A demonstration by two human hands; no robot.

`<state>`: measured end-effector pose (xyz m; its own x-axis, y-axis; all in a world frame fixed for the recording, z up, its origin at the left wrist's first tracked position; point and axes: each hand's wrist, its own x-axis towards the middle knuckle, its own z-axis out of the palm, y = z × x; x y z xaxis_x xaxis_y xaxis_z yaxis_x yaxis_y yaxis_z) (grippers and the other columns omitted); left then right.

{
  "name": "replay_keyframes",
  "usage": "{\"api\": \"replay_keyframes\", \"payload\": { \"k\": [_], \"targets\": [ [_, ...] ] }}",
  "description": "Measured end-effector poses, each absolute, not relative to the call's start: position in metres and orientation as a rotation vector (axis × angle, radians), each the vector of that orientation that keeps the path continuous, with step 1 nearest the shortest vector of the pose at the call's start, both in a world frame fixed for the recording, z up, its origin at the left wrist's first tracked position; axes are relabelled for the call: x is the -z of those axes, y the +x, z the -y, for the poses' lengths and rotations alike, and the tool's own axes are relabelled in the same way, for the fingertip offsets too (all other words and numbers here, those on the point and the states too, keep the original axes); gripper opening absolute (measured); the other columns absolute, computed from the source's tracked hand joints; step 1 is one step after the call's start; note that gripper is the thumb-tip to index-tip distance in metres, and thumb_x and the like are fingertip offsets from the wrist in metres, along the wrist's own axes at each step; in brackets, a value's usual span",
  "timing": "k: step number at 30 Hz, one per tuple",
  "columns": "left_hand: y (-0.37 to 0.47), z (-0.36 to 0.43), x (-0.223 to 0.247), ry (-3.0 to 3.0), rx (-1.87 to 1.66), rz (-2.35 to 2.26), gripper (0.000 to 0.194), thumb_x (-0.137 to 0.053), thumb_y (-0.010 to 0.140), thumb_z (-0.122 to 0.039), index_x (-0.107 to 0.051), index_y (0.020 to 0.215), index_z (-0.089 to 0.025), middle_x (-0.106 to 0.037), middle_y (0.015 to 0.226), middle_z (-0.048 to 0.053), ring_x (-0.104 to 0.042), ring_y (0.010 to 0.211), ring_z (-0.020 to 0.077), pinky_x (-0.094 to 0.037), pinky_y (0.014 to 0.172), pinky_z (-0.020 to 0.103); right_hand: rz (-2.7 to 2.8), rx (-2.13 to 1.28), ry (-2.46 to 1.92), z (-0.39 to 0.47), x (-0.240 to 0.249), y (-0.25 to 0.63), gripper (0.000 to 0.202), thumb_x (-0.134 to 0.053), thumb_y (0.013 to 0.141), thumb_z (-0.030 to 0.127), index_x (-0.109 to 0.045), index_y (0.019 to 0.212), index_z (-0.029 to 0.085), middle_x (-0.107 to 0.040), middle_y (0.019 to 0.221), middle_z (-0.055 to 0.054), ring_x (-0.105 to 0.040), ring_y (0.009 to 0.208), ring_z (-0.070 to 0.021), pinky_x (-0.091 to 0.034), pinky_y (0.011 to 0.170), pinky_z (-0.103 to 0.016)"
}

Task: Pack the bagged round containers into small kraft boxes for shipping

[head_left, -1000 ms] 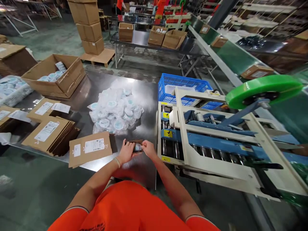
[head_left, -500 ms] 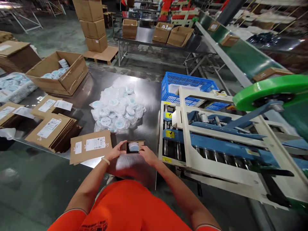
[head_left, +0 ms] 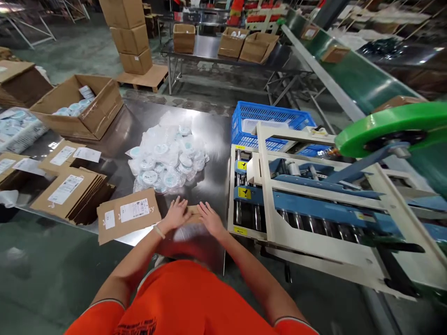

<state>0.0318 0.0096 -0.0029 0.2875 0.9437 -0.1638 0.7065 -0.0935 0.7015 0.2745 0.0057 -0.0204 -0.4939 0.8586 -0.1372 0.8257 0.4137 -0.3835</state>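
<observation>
Brown box [head_left: 194,214] between left grip [head_left: 178,214] and right grip [head_left: 211,219].

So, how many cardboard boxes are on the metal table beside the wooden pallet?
3: a left box, then a middle box and a right box close together. Others may be hidden.

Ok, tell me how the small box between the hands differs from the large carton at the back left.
Size: the small box is far smaller than the large carton.
Top: the small box looks covered over by its cardboard, while the large carton stands open, showing round packs inside.
Contact: both hands press on the small box; neither touches the large carton.
Shared: both are brown cardboard.
</observation>
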Motion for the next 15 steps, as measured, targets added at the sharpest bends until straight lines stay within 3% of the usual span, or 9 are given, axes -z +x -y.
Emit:
{"api": "replay_keyframes", "payload": {
  "k": [3,5,7,10,12,15],
  "targets": [
    [0.048,0.013,0.007,2.156,-0.169,-1.610,0.092,-0.079,0.083,-0.045,-0.049,0.161,-0.005,-0.045,0.168,0.032,-0.023,0.166,0.0507,-0.014,0.133,0.074,2.504,-0.659,-1.611,0.003,0.030,0.280,0.066,-0.060,0.102,0.031,-0.048,0.166,0.029,-0.041,0.176,-0.010,-0.029,0.165,-0.0390,-0.037,0.127,-0.061],
    [0.055,0.019,0.014,2.213,-0.103,-1.644,0.095,-0.078,0.085,-0.043,-0.042,0.163,-0.002,-0.043,0.168,0.035,-0.023,0.166,0.0521,-0.019,0.131,0.074,2.351,-0.661,-1.705,0.007,0.040,0.287,0.070,-0.061,0.102,0.039,-0.042,0.168,0.028,-0.040,0.176,-0.014,-0.030,0.164,-0.0398,-0.036,0.126,-0.062],
    [0.061,0.008,0.023,2.215,-0.108,-1.656,0.094,-0.075,0.088,-0.042,-0.038,0.164,-0.001,-0.044,0.166,0.036,-0.028,0.164,0.0527,-0.030,0.128,0.069,2.080,-0.601,-1.863,0.013,0.056,0.296,0.073,-0.057,0.103,0.044,-0.040,0.168,0.019,-0.047,0.168,-0.022,-0.042,0.156,-0.0404,-0.042,0.121,-0.061],
    [0.083,-0.045,0.032,2.241,-0.167,-1.627,0.093,-0.074,0.089,-0.040,-0.036,0.164,0.001,-0.045,0.164,0.037,-0.037,0.159,0.0520,-0.035,0.127,0.064,1.767,-0.444,-2.007,0.029,0.089,0.307,0.065,-0.049,0.105,0.048,-0.048,0.161,0.013,-0.064,0.141,-0.025,-0.059,0.131,-0.0404,-0.050,0.109,-0.060],
    [0.110,-0.095,0.034,2.290,-0.206,-1.563,0.092,-0.074,0.088,-0.037,-0.036,0.163,0.000,-0.046,0.164,0.036,-0.039,0.157,0.0504,-0.032,0.129,0.063,1.760,-0.355,-2.027,0.041,0.113,0.310,0.057,-0.048,0.106,0.048,-0.055,0.154,0.020,-0.067,0.127,-0.021,-0.063,0.118,-0.0387,-0.053,0.102,-0.059],
    [0.160,-0.166,0.034,2.380,-0.238,-1.465,0.093,-0.074,0.087,-0.034,-0.034,0.164,-0.002,-0.046,0.164,0.034,-0.039,0.158,0.0483,-0.030,0.130,0.062,1.852,-0.215,-2.070,0.057,0.142,0.309,0.048,-0.051,0.106,0.045,-0.062,0.148,0.025,-0.069,0.125,-0.018,-0.063,0.111,-0.0364,-0.055,0.097,-0.056]
  ]
}}
